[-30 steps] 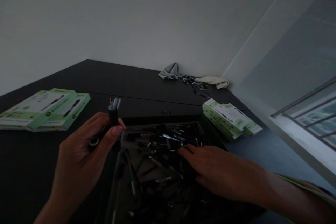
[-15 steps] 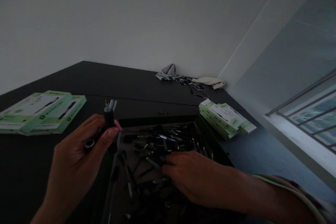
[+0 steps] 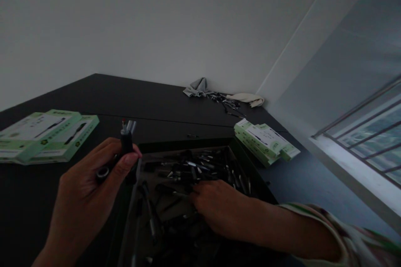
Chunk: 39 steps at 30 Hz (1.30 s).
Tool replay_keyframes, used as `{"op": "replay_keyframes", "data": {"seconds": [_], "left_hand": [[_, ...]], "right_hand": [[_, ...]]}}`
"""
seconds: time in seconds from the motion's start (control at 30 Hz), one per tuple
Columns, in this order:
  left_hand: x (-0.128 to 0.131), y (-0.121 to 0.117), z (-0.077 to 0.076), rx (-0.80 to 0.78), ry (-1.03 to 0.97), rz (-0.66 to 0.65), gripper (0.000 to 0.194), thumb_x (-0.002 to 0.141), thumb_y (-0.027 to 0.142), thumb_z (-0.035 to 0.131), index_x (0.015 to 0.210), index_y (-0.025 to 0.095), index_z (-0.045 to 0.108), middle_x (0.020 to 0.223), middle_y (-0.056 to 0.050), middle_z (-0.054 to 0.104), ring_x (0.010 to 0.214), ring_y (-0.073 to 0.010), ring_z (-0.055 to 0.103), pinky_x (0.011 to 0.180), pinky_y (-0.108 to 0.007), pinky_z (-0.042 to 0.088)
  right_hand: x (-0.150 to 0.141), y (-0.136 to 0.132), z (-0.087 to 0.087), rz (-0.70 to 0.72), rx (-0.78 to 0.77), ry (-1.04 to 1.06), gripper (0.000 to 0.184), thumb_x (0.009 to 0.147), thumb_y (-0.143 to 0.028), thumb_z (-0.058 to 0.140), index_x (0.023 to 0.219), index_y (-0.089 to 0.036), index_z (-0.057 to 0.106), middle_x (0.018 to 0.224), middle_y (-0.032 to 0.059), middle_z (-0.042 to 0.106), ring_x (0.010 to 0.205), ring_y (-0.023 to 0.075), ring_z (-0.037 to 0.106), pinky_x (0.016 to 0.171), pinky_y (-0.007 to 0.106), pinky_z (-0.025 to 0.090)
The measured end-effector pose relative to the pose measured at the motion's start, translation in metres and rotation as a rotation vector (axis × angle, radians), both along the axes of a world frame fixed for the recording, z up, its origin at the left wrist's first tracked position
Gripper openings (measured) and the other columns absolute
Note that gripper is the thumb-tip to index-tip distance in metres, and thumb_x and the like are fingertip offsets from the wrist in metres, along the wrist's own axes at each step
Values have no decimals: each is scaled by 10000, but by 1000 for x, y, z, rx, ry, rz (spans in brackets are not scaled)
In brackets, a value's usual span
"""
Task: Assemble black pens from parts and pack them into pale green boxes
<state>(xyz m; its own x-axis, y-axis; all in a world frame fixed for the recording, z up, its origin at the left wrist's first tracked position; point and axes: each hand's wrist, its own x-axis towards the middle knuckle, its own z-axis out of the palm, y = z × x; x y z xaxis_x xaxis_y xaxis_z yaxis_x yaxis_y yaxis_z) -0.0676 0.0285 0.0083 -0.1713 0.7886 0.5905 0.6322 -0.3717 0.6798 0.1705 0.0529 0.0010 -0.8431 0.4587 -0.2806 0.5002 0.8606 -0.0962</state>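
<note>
On the left, my left hand [image 3: 90, 192] is closed around a small bunch of black pens [image 3: 127, 139]. Their silvery ends point up, one with a red tip, and a round open end of another shows below the fingers. Below and to the right is a dark open box [image 3: 184, 145] holding a jumble of loose black and silver pens [image 3: 153, 221]. My right hand [image 3: 219, 204] reaches down into this pile from the right, its fingers curled together among the pens. The fingertips are hidden, so what they grip cannot be made out.
Flat green-and-white pen boxes [image 3: 44, 133] lie at the left, and more green boxes [image 3: 265, 139] are stacked beyond the dark box at right. Far back on the black table [image 3: 138, 96] are a grey cloth [image 3: 198, 87], a cream cloth [image 3: 249, 99] and scattered pens [image 3: 225, 101].
The view has shifted slightly. My right hand has moved a little left within the pile, and the pens by its fingers have shifted. My left hand keeps its pens.
</note>
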Motion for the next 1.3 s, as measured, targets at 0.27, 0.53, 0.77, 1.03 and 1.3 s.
{"op": "replay_keyframes", "data": {"seconds": [0.27,0.53,0.77,1.03,1.3], "left_hand": [[3,5,1,33,8,-1,118,872,374,528,836,305,618,779,95,592,673,-56,549,608,-121,409],[3,2,7,-15,63,-6,133,868,367,525,857,275,621,816,73,622,722,-81,572,636,-148,421],[3,0,5,-15,43,-1,119,874,364,517,855,293,610,801,80,591,710,-77,567,636,-147,429],[2,1,6,-17,68,-14,137,865,378,523,838,275,610,769,76,584,682,-74,549,633,-140,420],[6,0,13,-36,48,-56,179,846,409,531,807,260,623,786,52,644,741,-113,583,667,-182,427]], "right_hand": [[-3,1,2,-18,6,-30,220,761,-54,514,944,-82,633,882,124,671,781,230,644,613,313,499],[0,2,14,2,-44,-69,187,771,-69,519,891,-68,662,847,133,691,760,233,664,580,290,468],[2,5,26,7,-113,-95,186,769,-70,536,870,-88,692,798,114,707,722,220,681,532,255,433],[-7,-1,15,4,-77,-96,181,791,-86,532,891,-57,680,841,143,708,761,253,680,566,292,462],[-11,0,5,63,-70,-30,176,775,-121,540,897,-96,665,826,105,712,718,226,680,517,268,442]]}}
